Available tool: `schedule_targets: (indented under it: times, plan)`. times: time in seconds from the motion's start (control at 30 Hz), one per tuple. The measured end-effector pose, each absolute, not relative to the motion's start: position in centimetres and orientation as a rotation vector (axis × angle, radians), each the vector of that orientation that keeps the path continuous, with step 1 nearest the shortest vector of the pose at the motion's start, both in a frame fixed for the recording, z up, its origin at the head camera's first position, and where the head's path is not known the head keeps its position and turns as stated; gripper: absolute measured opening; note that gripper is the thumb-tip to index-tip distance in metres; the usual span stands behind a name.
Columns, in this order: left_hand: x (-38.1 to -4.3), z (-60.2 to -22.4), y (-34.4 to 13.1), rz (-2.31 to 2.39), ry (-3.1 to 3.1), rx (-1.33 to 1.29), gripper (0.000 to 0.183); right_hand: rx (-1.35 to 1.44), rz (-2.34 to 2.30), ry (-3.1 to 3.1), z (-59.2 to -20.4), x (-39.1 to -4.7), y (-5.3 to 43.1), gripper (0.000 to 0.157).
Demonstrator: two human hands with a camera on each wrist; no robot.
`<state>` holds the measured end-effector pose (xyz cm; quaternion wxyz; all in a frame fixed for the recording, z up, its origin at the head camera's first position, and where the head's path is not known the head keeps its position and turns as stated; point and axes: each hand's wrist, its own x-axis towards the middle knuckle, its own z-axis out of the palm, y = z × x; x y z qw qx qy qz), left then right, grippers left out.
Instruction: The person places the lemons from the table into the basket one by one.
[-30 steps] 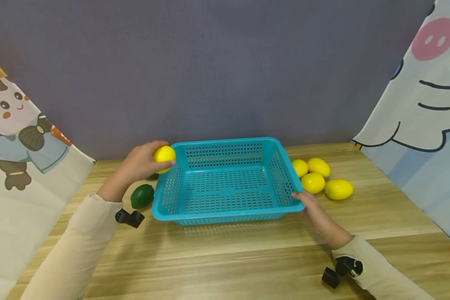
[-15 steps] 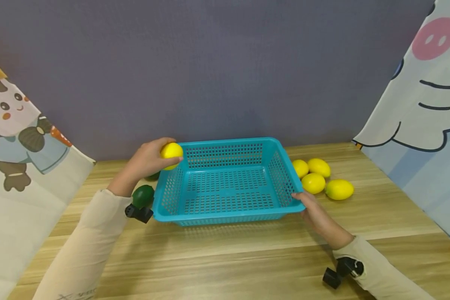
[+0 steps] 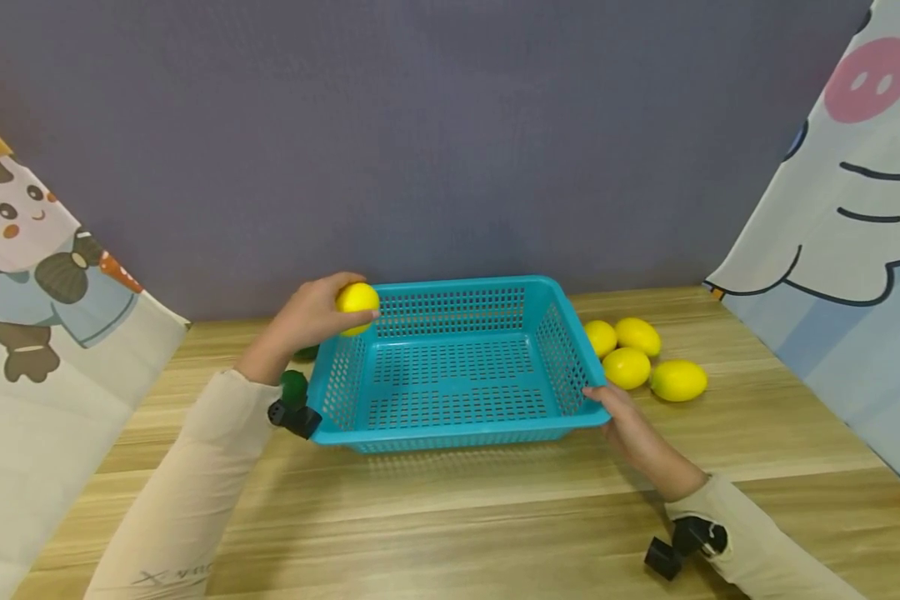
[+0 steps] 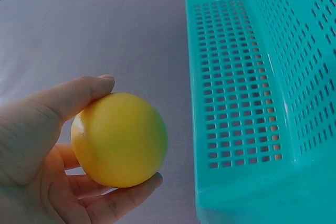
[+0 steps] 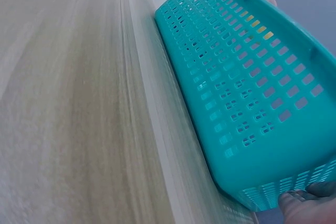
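In the head view my left hand (image 3: 309, 317) holds a yellow lemon (image 3: 356, 300) between thumb and fingers, over the far left corner of a turquoise plastic basket (image 3: 450, 437). The left wrist view has this lemon (image 4: 119, 140) end-on, looking round, beside the basket's wall. My right hand (image 3: 627, 423) grips the basket's near right corner, with finger and thumb at the rim. Nothing lies inside the perforated basket. In the right wrist view only some fingertips (image 5: 302, 203) show against the basket's end wall.
Several lemons (image 3: 627, 367) lie on the wooden table (image 3: 450, 533), just right of the basket. Dark green fruits lie left of it; the nearer green fruit (image 3: 294, 386) is partly hidden by my wrist camera. A grey panel (image 3: 450, 142) stands behind the basket.
My left hand has carried the lemon rightward and slightly away, from outside the basket's left rim to over its far left corner. The right hand keeps its grip, and the basket has barely moved.
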<state>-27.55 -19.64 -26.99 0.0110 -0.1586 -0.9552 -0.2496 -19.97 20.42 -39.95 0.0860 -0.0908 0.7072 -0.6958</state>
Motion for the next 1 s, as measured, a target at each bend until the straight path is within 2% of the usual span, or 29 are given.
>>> schedule_targets:
  times: [0.33, 0.53, 1.0]
  plan:
    - [-28.5, -27.0, -18.9, -0.768, -2.996, -0.500, 0.063, -0.286, -2.111, 2.068, -40.2, -20.1, 20.6, 0.066]
    - [-29.0, -26.9, -18.5, -0.784, -3.009, -0.492, 0.063, -0.325, -2.122, 2.051, -40.5, -20.2, 20.7, 0.060]
    - [-30.3, -27.3, -17.9, -0.870, -3.017, -0.459, 0.058, -0.242, -2.095, 2.080, -39.7, -19.9, 20.2, 0.059]
